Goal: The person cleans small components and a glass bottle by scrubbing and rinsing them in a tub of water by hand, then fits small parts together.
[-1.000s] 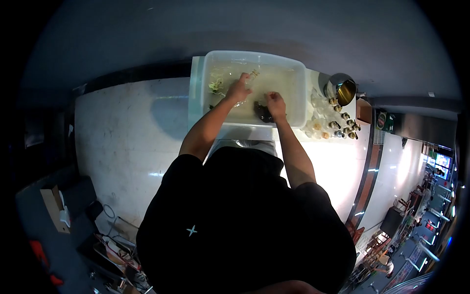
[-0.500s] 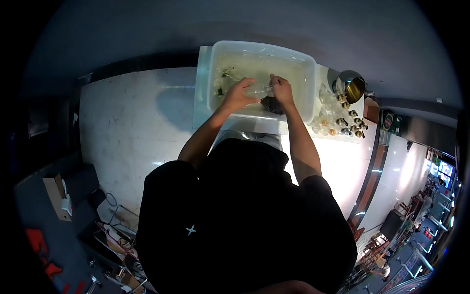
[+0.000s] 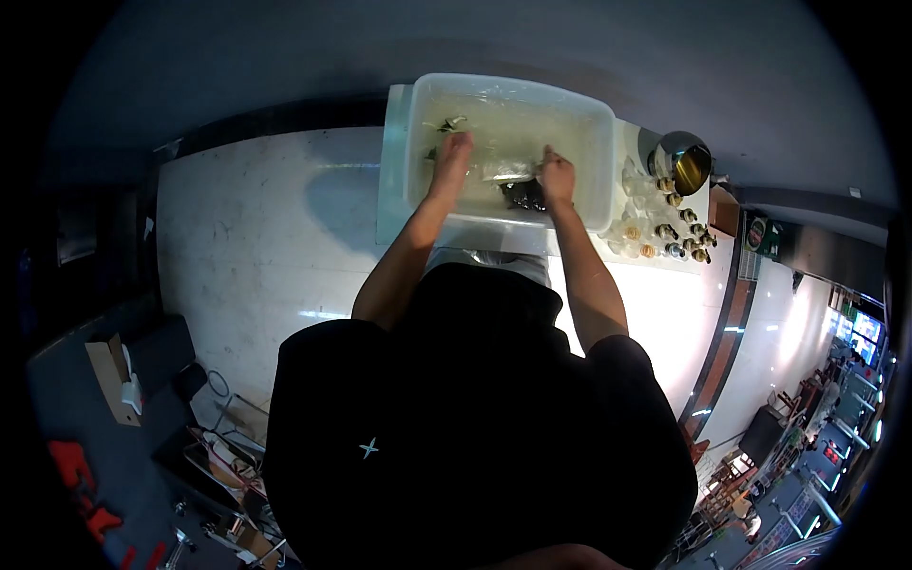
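A white plastic tub [image 3: 608, 123] of cloudy water stands on a pale table, with both my hands over it. My right hand [image 3: 557, 179] is closed at the end of a clear glass-like vessel [image 3: 509, 171], which lies sideways at the water. Just below the vessel is a dark, shiny clump [image 3: 524, 196]. On the tub's left side, my left hand [image 3: 451, 169] is apart from the vessel, fingers stretched out and slightly blurred. Near its fingertips floats a small green and dark piece [image 3: 453, 123].
Several clear vessels with brass-coloured tops [image 3: 668, 231] stand close together right of the tub. Behind them is a shiny round metal pot [image 3: 686, 163]. The pale table [image 3: 397, 142] shows at the tub's left edge.
My left hand has let go of the clear vessel and moved left and up. My right hand keeps the vessel, which now lies lower and flatter.
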The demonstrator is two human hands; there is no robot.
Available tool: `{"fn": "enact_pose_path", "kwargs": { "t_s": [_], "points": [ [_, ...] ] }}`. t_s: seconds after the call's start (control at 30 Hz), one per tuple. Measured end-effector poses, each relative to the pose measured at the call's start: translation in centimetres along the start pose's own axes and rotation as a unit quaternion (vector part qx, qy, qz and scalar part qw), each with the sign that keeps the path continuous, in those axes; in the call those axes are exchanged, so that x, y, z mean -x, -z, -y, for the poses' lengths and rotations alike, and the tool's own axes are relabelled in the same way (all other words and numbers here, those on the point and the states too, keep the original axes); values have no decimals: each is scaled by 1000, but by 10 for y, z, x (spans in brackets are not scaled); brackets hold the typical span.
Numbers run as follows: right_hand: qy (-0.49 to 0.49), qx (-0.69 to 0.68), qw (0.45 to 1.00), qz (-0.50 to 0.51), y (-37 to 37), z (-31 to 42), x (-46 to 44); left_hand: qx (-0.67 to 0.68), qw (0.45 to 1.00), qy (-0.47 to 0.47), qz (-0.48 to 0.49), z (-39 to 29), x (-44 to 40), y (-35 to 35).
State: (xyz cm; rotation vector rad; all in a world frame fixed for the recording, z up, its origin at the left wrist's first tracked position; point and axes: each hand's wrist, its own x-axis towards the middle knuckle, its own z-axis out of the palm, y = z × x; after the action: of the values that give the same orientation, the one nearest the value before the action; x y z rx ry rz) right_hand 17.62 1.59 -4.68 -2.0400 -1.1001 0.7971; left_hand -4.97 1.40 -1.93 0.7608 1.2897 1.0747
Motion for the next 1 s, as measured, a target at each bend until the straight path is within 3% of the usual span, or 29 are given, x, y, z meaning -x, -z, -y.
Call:
{"fn": "enact_pose_path", "kwargs": {
  "t_s": [0.03, 0.13, 0.17, 0.3, 0.4, 0.53, 0.6, 0.73, 0.8, 0.97, 1.0],
  "points": [
    [-16, -39, 999, -7, 18, 7, -6, -1, 1000, 22, -13, 1, -2, 7],
    [16, 70, 996, -59, 31, 25, -6, 15, 997, 26, -68, 7, -4, 14],
    [93, 135, 985, -45, 25, 30, 5, 11, 997, 33, -65, 8, -5, 16],
    [-28, 17, 997, -70, 27, 30, -2, 7, 997, 48, -64, 25, -12, 23],
    [109, 157, 981, -25, 9, 31, 15, 9, 996, 51, -66, 37, -14, 27],
    [12, 95, 992, -85, 14, 26, 3, 33, 995, 34, -87, 34, -12, 24],
    [105, 148, 983, -37, 7, 27, 19, 52, 993, 54, -94, 26, -4, 22],
    [68, 100, 991, -59, -2, 8, 9, 47, 990, 61, -115, 27, -4, 21],
    [62, 116, 991, -9, -2, 6, 9, 24, 992, 81, -95, 31, -3, 25],
    [106, 175, 979, 23, 4, 34, 16, 19, 994, 65, -84, 31, -3, 29],
    [57, 134, 989, 9, 2, 30, 16, 26, 995, 61, -79, 37, -4, 32]
  ]
}}
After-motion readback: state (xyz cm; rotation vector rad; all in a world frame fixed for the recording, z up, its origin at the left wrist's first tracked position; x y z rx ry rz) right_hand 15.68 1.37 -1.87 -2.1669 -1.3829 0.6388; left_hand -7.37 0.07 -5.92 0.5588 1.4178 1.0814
